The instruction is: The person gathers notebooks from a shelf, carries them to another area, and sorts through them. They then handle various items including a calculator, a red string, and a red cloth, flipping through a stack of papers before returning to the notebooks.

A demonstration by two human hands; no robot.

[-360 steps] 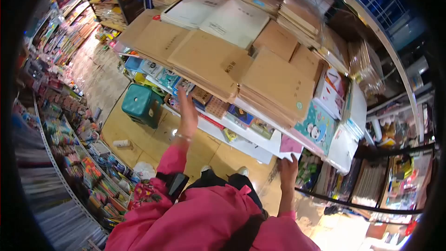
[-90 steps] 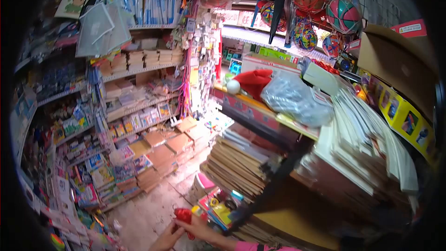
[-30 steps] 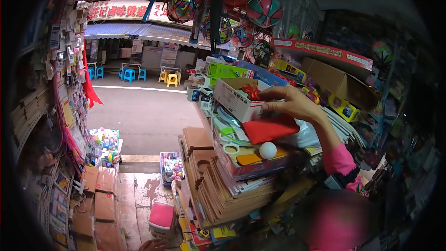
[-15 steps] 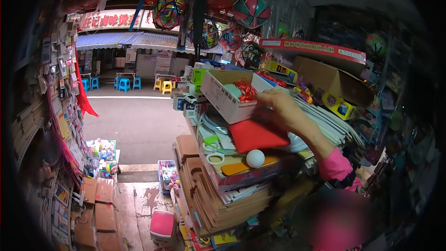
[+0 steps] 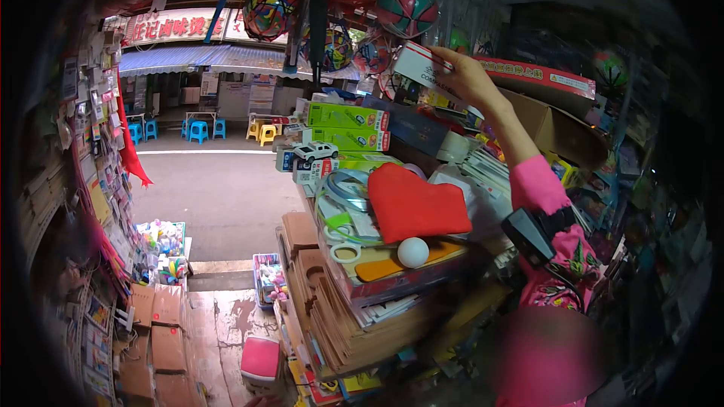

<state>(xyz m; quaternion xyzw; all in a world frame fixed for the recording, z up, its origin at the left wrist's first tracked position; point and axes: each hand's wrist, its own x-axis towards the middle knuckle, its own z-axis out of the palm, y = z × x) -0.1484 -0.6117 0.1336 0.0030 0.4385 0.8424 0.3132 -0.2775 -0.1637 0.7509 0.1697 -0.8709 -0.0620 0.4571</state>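
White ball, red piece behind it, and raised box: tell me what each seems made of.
White ball: perhaps plastic or foam, smooth; its surface looks even, with soft shading.
Red piece: likely cloth or felt, matte, with soft, rounded edges.
Raised box: apparently printed card, smooth, with flat faces and straight edges.

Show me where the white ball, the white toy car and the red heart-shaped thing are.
White ball (image 5: 413, 252): head view, middle of its visible side.
White toy car (image 5: 315, 152): head view, side of the body.
Red heart-shaped thing (image 5: 417, 207): head view, middle of its upper face.
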